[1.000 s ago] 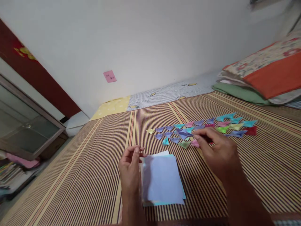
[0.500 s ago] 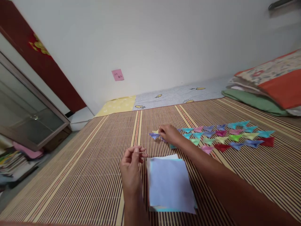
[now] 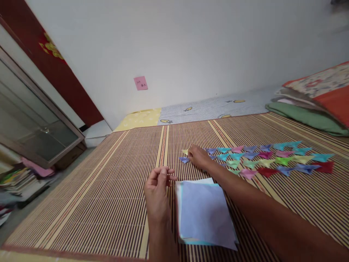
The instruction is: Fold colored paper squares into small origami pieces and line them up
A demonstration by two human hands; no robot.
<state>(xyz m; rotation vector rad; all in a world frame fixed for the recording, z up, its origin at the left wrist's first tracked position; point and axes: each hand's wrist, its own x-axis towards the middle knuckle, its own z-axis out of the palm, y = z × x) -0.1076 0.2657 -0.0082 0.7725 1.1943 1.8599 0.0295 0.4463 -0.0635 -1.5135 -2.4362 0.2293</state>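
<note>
My right hand (image 3: 198,156) reaches to the left end of the rows of small folded paper shapes (image 3: 266,162), its fingers closed and bent down. Whatever they pinch, if anything, is hidden. Just left of it lie a blue folded shape (image 3: 183,159) and a pale yellow one (image 3: 185,151). My left hand (image 3: 159,182) is raised beside the upper left corner of a stack of square paper sheets (image 3: 205,213), thumb near the index finger and other fingers loosely apart, holding nothing visible. A blue-violet sheet tops the stack.
A striped bamboo mat (image 3: 109,182) covers the bed. Folded bedding (image 3: 308,116) is piled at the back right. A pink note (image 3: 140,83) is on the wall. At left are a glass-panelled cabinet (image 3: 51,123) and a pile of books (image 3: 21,183).
The view has shifted, so most things appear slightly further right. My right hand stays low over the left end of the rows, and my left hand keeps nearly the same pose.
</note>
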